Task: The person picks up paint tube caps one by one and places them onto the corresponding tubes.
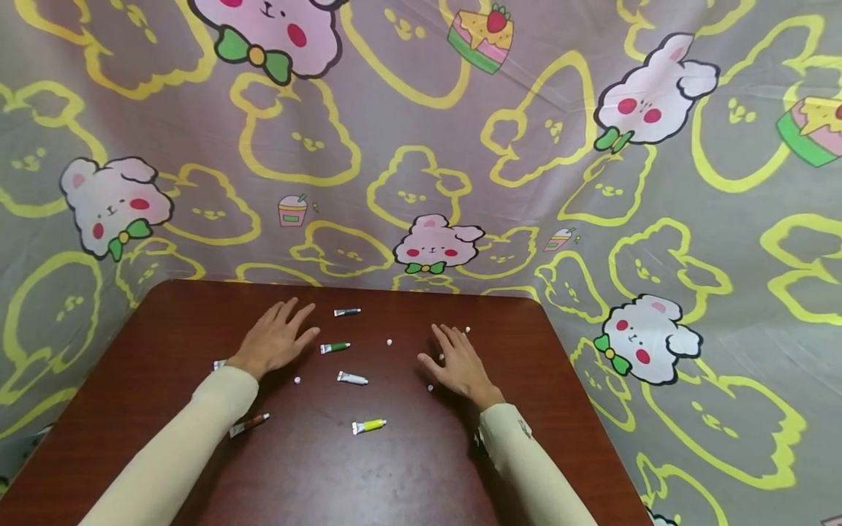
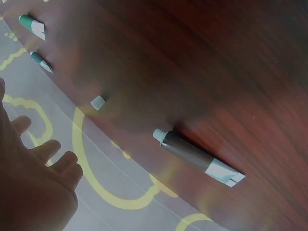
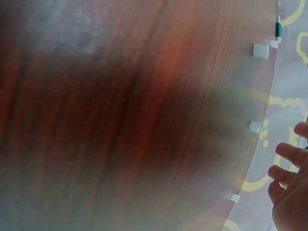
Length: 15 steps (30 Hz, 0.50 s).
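Note:
My left hand [image 1: 275,342], fingers spread, is over the table's left half, holding nothing. Close by lie a green paint tube [image 1: 335,348] and a dark blue-green paint tube [image 1: 347,312]. A white paint tube [image 1: 352,378] and a yellow paint tube [image 1: 370,426] lie between the arms. Beside the left sleeve is a brown paint tube [image 1: 250,425]; another tube [image 1: 219,364] is mostly hidden by that wrist. An uncapped dark tube [image 2: 187,151] shows in the left wrist view. My right hand [image 1: 460,365] holds nothing, fingers extended, near small white caps [image 1: 430,388].
More white caps lie on the brown table [image 1: 296,482]: one cap [image 1: 389,342] mid-table, another cap [image 1: 297,380] near the left wrist, and a cap [image 1: 468,329] beyond the right hand. A patterned cloth [image 1: 368,117] hangs behind and beside the table. Something green [image 1: 479,443] peeks from under the right sleeve.

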Each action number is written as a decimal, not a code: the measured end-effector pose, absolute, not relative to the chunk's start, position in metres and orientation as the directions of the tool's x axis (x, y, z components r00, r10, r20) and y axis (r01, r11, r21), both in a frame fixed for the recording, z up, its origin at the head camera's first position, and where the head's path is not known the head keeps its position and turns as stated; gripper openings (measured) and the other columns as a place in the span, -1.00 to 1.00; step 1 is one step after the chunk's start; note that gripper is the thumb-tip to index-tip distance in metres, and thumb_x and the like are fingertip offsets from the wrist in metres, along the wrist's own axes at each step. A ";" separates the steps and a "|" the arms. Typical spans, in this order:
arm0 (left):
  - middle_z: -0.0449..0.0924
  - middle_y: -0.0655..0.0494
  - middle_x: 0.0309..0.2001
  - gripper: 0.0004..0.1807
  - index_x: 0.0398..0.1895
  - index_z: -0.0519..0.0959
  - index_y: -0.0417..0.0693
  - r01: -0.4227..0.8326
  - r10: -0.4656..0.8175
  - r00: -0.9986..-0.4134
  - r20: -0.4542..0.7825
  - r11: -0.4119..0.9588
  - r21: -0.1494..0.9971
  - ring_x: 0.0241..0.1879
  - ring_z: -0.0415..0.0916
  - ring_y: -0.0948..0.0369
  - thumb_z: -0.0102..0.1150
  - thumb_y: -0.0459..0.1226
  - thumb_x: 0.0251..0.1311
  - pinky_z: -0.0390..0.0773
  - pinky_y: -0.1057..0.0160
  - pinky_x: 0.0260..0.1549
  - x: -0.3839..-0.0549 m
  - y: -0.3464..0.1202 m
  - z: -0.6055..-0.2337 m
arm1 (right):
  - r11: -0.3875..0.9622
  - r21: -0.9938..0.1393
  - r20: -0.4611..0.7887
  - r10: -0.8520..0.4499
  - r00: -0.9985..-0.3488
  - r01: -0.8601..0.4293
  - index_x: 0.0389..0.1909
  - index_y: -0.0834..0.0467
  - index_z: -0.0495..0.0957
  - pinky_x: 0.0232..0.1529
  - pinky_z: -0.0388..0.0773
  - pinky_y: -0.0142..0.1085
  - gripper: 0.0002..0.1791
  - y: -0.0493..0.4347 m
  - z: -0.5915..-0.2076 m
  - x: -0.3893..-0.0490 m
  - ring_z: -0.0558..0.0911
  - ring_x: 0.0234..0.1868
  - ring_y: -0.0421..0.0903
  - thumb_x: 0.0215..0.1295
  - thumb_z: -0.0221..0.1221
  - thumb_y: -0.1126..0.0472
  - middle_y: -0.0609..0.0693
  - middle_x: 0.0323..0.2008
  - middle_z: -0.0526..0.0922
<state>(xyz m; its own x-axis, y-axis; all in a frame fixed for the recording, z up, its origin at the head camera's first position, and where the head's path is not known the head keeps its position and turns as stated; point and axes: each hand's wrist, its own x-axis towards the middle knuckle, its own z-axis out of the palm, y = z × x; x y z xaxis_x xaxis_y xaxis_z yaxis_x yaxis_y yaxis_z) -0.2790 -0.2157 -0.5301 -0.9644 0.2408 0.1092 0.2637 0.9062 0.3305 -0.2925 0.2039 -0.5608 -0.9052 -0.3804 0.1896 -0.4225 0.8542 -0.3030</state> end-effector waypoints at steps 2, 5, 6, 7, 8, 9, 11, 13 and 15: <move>0.09 -0.43 0.66 -0.25 0.71 0.20 -0.08 0.276 0.251 -0.961 0.119 0.903 0.329 0.63 0.04 -0.45 -0.08 0.12 0.68 0.08 -0.40 0.61 -0.278 -0.214 -0.532 | 0.855 -0.302 0.184 -0.382 -0.906 -0.422 0.70 0.11 0.23 0.68 0.12 0.22 -0.05 0.204 -0.561 -0.291 0.27 0.66 0.39 0.50 0.11 -0.38 0.26 0.62 0.34; 0.12 -0.43 0.66 -0.26 0.71 0.22 -0.08 0.296 0.265 -0.954 0.137 0.900 0.320 0.62 0.07 -0.44 -0.07 0.12 0.68 0.09 -0.38 0.61 -0.278 -0.212 -0.534 | 0.856 -0.302 0.175 -0.383 -0.907 -0.419 0.71 0.11 0.22 0.70 0.09 0.21 -0.04 0.204 -0.562 -0.289 0.26 0.67 0.38 0.50 0.11 -0.39 0.25 0.63 0.32; 0.13 -0.42 0.66 -0.26 0.71 0.23 -0.08 0.303 0.271 -0.952 0.142 0.899 0.315 0.62 0.08 -0.44 -0.06 0.11 0.68 0.10 -0.37 0.61 -0.278 -0.212 -0.535 | 0.855 -0.306 0.174 -0.381 -0.908 -0.418 0.71 0.10 0.21 0.70 0.09 0.20 -0.04 0.204 -0.563 -0.288 0.26 0.67 0.37 0.50 0.11 -0.39 0.25 0.64 0.32; 0.13 -0.42 0.65 -0.27 0.70 0.23 -0.07 0.309 0.276 -0.950 0.147 0.899 0.311 0.62 0.10 -0.43 -0.06 0.11 0.67 0.11 -0.37 0.61 -0.278 -0.212 -0.535 | 0.855 -0.310 0.173 -0.380 -0.909 -0.416 0.71 0.11 0.22 0.70 0.09 0.20 -0.04 0.204 -0.563 -0.287 0.25 0.67 0.37 0.50 0.11 -0.39 0.24 0.64 0.32; 0.14 -0.42 0.65 -0.27 0.70 0.24 -0.07 0.315 0.281 -0.948 0.152 0.898 0.306 0.61 0.11 -0.43 -0.05 0.11 0.67 0.12 -0.36 0.61 -0.277 -0.211 -0.536 | 0.855 -0.313 0.171 -0.378 -0.910 -0.414 0.71 0.10 0.21 0.70 0.09 0.20 -0.04 0.203 -0.564 -0.287 0.25 0.68 0.36 0.50 0.10 -0.39 0.24 0.64 0.32; 0.15 -0.41 0.65 -0.28 0.70 0.25 -0.07 0.321 0.285 -0.945 0.158 0.898 0.301 0.61 0.12 -0.43 -0.04 0.10 0.67 0.13 -0.35 0.61 -0.277 -0.211 -0.536 | 0.855 -0.314 0.170 -0.377 -0.910 -0.413 0.71 0.11 0.21 0.70 0.08 0.20 -0.03 0.203 -0.564 -0.286 0.24 0.68 0.36 0.50 0.10 -0.40 0.24 0.65 0.31; 0.17 -0.40 0.65 -0.29 0.69 0.26 -0.06 0.331 0.294 -0.941 0.166 0.897 0.292 0.60 0.14 -0.42 -0.02 0.09 0.67 0.15 -0.34 0.60 -0.276 -0.210 -0.537 | 0.855 -0.318 0.166 -0.374 -0.912 -0.409 0.71 0.11 0.20 0.71 0.07 0.19 -0.03 0.202 -0.565 -0.283 0.23 0.69 0.35 0.51 0.09 -0.41 0.23 0.65 0.30; 0.18 -0.39 0.65 -0.29 0.69 0.27 -0.05 0.339 0.301 -0.938 0.172 0.897 0.282 0.60 0.16 -0.41 0.00 0.09 0.66 0.17 -0.33 0.60 -0.275 -0.209 -0.537 | 0.852 -0.323 0.171 -0.376 -0.911 -0.412 0.71 0.12 0.20 0.71 0.07 0.19 -0.02 0.201 -0.565 -0.281 0.23 0.69 0.35 0.51 0.09 -0.41 0.23 0.66 0.30; 0.19 -0.38 0.65 -0.29 0.69 0.28 -0.04 0.345 0.306 -0.936 0.175 0.897 0.276 0.60 0.17 -0.41 0.02 0.09 0.65 0.18 -0.32 0.60 -0.273 -0.207 -0.537 | 0.848 -0.326 0.178 -0.379 -0.908 -0.417 0.71 0.13 0.21 0.71 0.07 0.19 -0.03 0.200 -0.566 -0.280 0.23 0.69 0.35 0.51 0.09 -0.40 0.24 0.66 0.30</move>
